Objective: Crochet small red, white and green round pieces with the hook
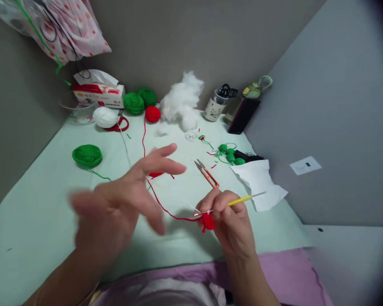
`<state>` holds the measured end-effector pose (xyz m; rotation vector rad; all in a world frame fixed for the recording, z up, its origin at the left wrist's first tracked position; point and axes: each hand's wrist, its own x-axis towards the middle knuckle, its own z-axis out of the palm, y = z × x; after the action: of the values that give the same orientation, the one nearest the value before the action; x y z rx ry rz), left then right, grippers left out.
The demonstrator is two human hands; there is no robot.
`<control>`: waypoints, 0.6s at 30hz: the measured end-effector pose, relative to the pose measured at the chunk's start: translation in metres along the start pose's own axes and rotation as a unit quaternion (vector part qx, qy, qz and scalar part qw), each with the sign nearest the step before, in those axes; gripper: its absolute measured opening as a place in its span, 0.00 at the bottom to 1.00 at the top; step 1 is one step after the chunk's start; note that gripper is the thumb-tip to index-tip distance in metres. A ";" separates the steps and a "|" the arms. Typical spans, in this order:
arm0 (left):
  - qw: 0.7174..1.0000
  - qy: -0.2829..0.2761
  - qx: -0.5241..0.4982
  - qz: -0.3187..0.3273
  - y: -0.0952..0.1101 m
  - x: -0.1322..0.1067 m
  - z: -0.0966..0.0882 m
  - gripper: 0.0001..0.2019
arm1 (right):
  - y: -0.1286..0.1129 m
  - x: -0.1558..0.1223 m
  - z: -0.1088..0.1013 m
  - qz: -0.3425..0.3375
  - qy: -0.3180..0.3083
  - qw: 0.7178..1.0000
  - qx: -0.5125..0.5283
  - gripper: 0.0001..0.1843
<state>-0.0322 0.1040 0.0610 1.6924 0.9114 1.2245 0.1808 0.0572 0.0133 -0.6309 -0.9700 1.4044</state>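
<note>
Head view, yellow hook [239, 201], tissue box [98, 95] lettering illegible

At your left, a tissue box [97, 94] stands below a red-spotted pink cloth [75, 27]. To your right are a patterned cup [214, 109] holding dark items [225, 91], a bottle [251, 90] with a dark phone [244, 116] in front of it and, on the side wall [341, 102], a white card [301, 167].

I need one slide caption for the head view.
The right hand holds a yellow-handled hook and a small red crochet piece; the left hand, blurred, is spread open.
</note>
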 end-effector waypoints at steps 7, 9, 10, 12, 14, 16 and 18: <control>0.997 -0.063 -0.002 -0.045 -0.031 -0.020 0.025 0.29 | 0.005 0.002 0.005 -0.138 0.024 0.971 -0.193 0.10; 0.969 -0.058 -0.160 -0.179 -0.026 -0.022 0.030 0.21 | 0.006 0.001 0.008 -0.156 0.036 0.958 -0.239 0.11; 0.948 -0.047 -0.218 -0.227 -0.023 -0.022 0.033 0.18 | 0.005 0.001 0.009 -0.163 0.040 0.951 -0.262 0.11; 0.918 -0.019 -0.292 -0.268 -0.020 -0.021 0.037 0.17 | 0.005 0.000 0.012 -0.175 0.039 0.935 -0.307 0.12; 0.904 -0.001 -0.325 -0.276 -0.019 -0.020 0.041 0.18 | 0.005 -0.002 0.014 -0.189 0.030 0.916 -0.353 0.15; 0.899 0.018 -0.336 -0.280 -0.020 -0.019 0.044 0.19 | 0.007 -0.006 0.015 -0.208 0.018 0.883 -0.420 0.21; 0.890 0.033 -0.355 -0.285 -0.022 -0.021 0.047 0.21 | 0.012 -0.010 0.014 -0.246 0.016 0.827 -0.505 0.28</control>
<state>0.0058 0.0838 0.0254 0.7293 0.7810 1.0231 0.1634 0.0462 0.0084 -1.0594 -1.7060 0.3248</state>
